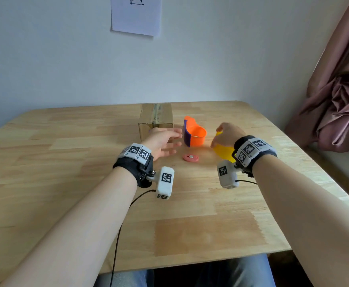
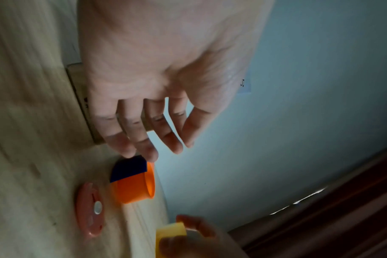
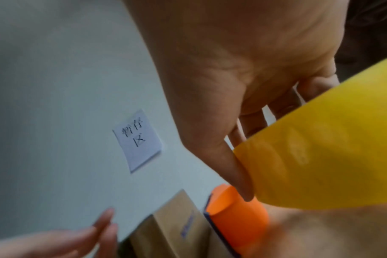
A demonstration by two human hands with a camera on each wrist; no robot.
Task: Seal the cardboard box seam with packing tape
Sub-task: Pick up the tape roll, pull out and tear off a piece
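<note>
A small cardboard box (image 1: 156, 119) stands at the table's far edge, with a strip of tape along its top seam. My right hand (image 1: 225, 135) grips a yellow tape roll (image 1: 223, 151) just above the table, thumb and fingers curled round its rim; the right wrist view shows the yellow tape roll (image 3: 320, 157) up close. My left hand (image 1: 169, 141) hovers empty with fingers spread, in front of the box and just left of an orange dispenser shell (image 1: 196, 135) with a purple side. In the left wrist view its fingertips (image 2: 144, 153) hang beside the dispenser shell (image 2: 132, 185).
A pink disc (image 1: 190, 157) with a metal centre lies flat between my hands. A paper note (image 1: 136, 15) hangs on the wall behind. A curtain (image 1: 339, 100) hangs past the table's right edge. Bare wooden table (image 1: 86, 183) stretches to the left and front.
</note>
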